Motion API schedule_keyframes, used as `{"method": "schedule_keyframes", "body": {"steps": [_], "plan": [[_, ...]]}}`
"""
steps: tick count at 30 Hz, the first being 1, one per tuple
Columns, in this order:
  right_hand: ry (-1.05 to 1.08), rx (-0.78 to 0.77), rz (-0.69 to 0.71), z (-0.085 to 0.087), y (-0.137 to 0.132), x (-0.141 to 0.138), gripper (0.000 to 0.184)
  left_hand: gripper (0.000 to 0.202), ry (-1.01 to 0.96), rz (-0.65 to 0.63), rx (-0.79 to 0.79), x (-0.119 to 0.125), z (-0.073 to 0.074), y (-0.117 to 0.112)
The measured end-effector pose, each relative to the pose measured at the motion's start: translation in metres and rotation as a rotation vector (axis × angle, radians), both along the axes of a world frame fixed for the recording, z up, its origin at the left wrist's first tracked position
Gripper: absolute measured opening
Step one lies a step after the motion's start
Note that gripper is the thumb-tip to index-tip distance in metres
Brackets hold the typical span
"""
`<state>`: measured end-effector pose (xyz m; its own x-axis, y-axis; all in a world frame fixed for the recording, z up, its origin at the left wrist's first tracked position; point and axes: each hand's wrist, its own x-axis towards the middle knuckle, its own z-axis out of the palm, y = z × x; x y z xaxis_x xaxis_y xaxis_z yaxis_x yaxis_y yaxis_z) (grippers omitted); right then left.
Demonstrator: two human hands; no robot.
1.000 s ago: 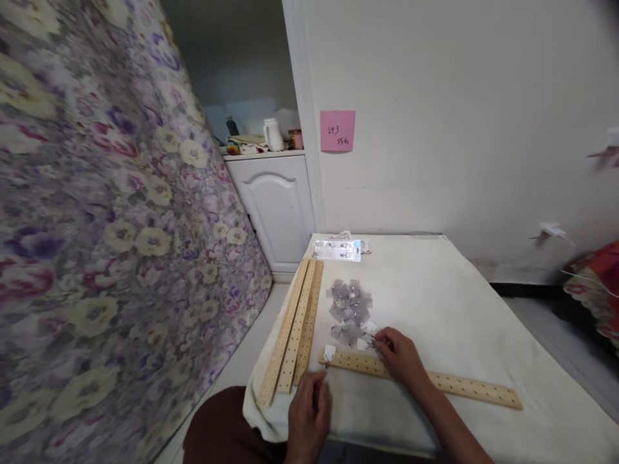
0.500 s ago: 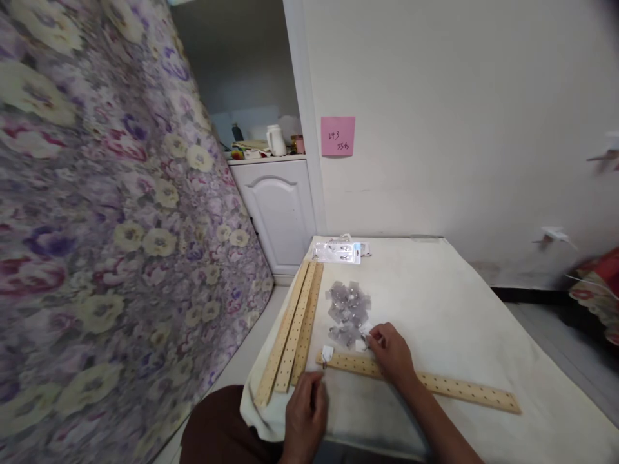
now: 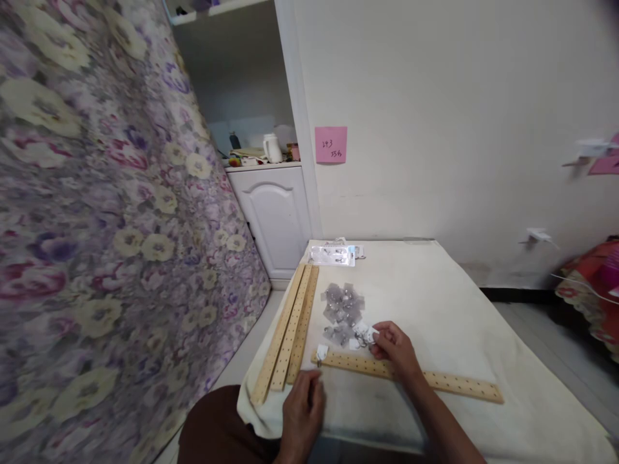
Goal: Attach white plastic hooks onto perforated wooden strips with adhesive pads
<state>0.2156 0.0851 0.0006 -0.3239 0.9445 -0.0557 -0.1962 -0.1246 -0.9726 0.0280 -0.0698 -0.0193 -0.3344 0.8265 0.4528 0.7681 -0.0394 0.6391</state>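
Observation:
Between the thumb and fingers of my right hand (image 3: 394,348) is a small white tag (image 3: 371,335), with a metal piece showing beside it. That hand is over a long, hole-studded wooden strip (image 3: 464,385) lying crosswise. Another white tag (image 3: 322,351) with a small dark metal part is at the strip's left end. My left hand (image 3: 304,406) is curled closed at the table's near edge, just below that tag, and nothing shows in its fingers. Beyond the strip lies a pile of small clear packets (image 3: 342,306) with shiny bits inside. A further white tag (image 3: 355,344) lies near the pile.
Several similar wooden strips (image 3: 285,335) lie lengthwise along the table's left side. Flat clear packaging (image 3: 333,255) lies at the back of the cloth-covered table (image 3: 411,283). A floral curtain (image 3: 120,225) hangs at the left, with a white cabinet (image 3: 271,219) behind.
The view has shifted slightly. My right hand has drawn a little away from the pile with the white tag now showing in its fingers. My left hand has hardly moved.

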Motion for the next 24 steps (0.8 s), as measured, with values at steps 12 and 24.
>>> {"method": "schedule_keyframes", "body": {"steps": [12,24], "plan": [[-0.380,0.289,0.158,0.008,-0.022,-0.039,0.008,0.017,-0.050,-0.085,-0.085,0.042,0.001,-0.006],[-0.707,0.400,0.104,-0.003,-0.016,-0.054,0.010,0.027,0.032,-0.033,-0.048,0.038,-0.007,0.002]]}}
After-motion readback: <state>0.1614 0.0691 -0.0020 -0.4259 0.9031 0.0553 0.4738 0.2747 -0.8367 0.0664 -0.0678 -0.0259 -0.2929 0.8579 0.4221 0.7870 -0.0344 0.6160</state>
